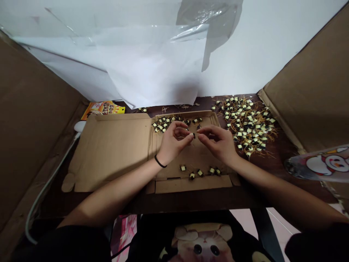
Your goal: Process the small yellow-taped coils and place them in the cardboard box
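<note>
My left hand [173,142], with a black band at its wrist, pinches a small black component [193,135] between thumb and forefinger. It resembles the small wire-wound coils with pale yellow tops lying around. Just to the right, my right hand [221,143] has thumb and forefinger drawn together beside the component. Whether a fine wire is between those fingertips is too small to tell. Both hands are above the right half of an opened flat cardboard box [174,173]. A cluster of coils [161,124] lies behind my left hand, and several coils [200,172] sit along the near side.
A large heap of coils with copper-coloured wires [245,123] covers the dark table at right. Cardboard walls [313,80] stand on both sides, with white sheeting [152,69] behind. A yellow-orange packet [105,108], a white cable [51,178] and a printed clear cup [321,164] are near the edges.
</note>
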The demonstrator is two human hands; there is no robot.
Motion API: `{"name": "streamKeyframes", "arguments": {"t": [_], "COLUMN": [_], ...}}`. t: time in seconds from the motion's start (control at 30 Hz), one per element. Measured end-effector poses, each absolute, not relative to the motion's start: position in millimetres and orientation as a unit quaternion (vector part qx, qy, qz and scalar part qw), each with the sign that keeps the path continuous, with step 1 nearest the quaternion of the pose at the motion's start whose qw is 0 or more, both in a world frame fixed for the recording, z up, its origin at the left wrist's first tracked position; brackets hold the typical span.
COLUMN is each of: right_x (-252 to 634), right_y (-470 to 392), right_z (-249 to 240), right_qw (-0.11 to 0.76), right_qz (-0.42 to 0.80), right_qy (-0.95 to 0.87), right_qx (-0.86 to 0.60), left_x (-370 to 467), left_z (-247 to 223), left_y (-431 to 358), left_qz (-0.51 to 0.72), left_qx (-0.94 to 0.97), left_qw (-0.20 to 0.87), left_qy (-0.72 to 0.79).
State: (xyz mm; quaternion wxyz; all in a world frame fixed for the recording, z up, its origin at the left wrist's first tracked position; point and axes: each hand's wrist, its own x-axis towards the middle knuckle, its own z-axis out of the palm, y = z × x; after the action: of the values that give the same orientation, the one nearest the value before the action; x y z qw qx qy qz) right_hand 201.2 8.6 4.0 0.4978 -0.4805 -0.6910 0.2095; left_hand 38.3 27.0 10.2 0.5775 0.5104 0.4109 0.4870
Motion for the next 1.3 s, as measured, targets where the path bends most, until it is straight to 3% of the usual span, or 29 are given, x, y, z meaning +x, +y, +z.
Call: {"name": "streamKeyframes", "arguments": {"t": [0.37,0.97,1.17,1.3], "right_x": [201.6,207.7,210.6,211.8], "right_y": [8.3,11.3,12.9,14.0], "right_z": [3.3,7.8,7.2,5.1], "right_qw": [0.506,0.478,0.39,0.381], "right_qz": [0.164,0.292,0.136,0.085], "right_qy": [-0.703,-0.677,-0.791,-0.804], "right_qx": [-0.472,-0.478,-0.452,-0.448], "left_x": [37.9,36.4,35.2,35.1], "left_z": [7.2,-3.0,-5.5,-6.0], "left_y": [27.7,31.1,32.5,32.4], "left_qz": [0.465,0.44,0.441,0.44], "left_qx": [0.527,0.554,0.586,0.586], "left_qw": [0.594,0.593,0.556,0.553], "left_qy": [0.393,0.385,0.39,0.396]}}
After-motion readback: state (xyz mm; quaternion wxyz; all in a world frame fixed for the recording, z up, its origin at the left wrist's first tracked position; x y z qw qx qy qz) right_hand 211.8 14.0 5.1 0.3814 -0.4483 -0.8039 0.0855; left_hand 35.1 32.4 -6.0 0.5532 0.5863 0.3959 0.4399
